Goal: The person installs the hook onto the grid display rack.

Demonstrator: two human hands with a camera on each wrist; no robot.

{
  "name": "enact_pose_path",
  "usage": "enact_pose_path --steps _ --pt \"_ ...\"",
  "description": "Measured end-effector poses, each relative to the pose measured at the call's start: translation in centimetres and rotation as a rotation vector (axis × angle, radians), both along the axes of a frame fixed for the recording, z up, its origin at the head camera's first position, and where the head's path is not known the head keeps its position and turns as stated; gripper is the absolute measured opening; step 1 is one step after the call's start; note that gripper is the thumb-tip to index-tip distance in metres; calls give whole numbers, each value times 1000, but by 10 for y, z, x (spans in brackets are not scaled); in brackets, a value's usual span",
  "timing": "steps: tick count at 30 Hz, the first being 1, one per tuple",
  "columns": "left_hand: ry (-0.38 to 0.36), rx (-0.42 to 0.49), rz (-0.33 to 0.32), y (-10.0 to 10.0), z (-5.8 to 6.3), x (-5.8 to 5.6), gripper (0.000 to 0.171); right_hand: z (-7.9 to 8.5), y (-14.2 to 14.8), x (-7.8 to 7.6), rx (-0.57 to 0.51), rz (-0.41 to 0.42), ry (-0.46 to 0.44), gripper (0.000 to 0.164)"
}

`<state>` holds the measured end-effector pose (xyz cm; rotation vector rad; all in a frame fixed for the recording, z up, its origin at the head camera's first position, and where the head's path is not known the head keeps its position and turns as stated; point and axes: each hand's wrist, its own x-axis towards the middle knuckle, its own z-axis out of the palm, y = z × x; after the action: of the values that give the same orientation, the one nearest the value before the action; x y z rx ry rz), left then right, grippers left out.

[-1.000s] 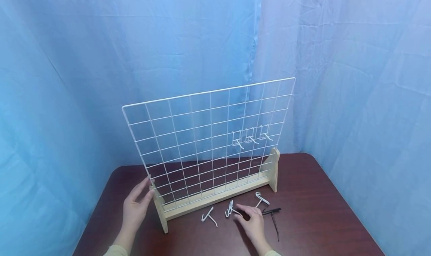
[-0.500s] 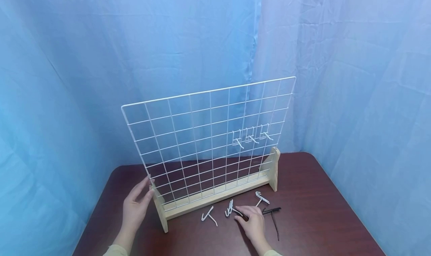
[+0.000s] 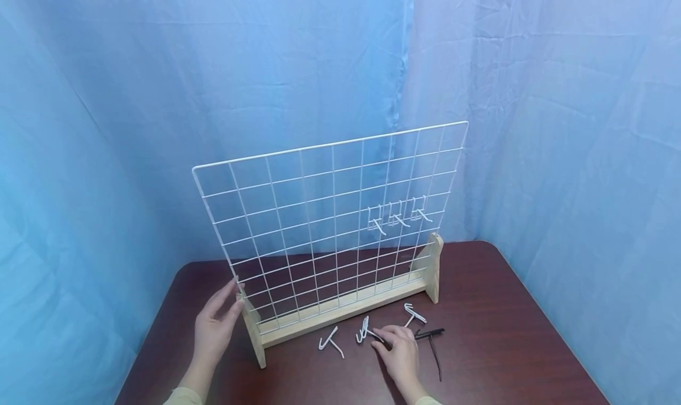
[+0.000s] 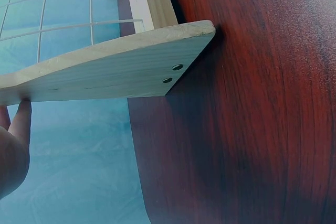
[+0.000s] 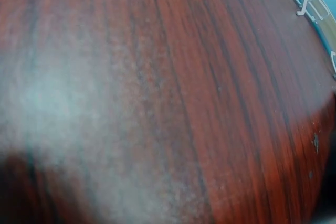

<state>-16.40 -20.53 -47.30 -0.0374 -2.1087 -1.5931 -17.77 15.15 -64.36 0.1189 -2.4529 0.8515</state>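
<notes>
A white wire grid panel (image 3: 333, 164) stands upright in a pale wooden stand (image 3: 340, 315). At its left end, my left hand (image 3: 214, 328) grips the stand's side support, thumb in front and fingers reaching behind; the left wrist view shows fingers (image 4: 20, 124) at the edge of that support (image 4: 121, 66). My right hand (image 3: 400, 350) pinches the prong of a white grid hook (image 3: 363, 330) low over the table. Another white hook (image 3: 331, 342) lies to its left, a third white hook (image 3: 415, 314) behind the hand, and a black hook (image 3: 434, 353) to its right.
Three white hooks hang in a row on the grid's right side, the leftmost hook (image 3: 377, 222) nearest the middle. Underneath everything is a dark red wood-grain table (image 3: 511, 334). Blue curtains (image 3: 298, 56) enclose the back and sides.
My right thumb and index finger have drawn closer together around the white hook's prong. The left hand, the grid and the other hooks have stayed in place.
</notes>
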Motion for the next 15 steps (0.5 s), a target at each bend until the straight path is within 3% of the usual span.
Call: enact_pose_path --steps 10,15 --pt "-10 8 6 2 3 1 44 0 -1 -1 -6 -34 -18 27" --pt "-13 -23 19 0 -2 -2 44 0 -3 -1 0 -53 -28 22"
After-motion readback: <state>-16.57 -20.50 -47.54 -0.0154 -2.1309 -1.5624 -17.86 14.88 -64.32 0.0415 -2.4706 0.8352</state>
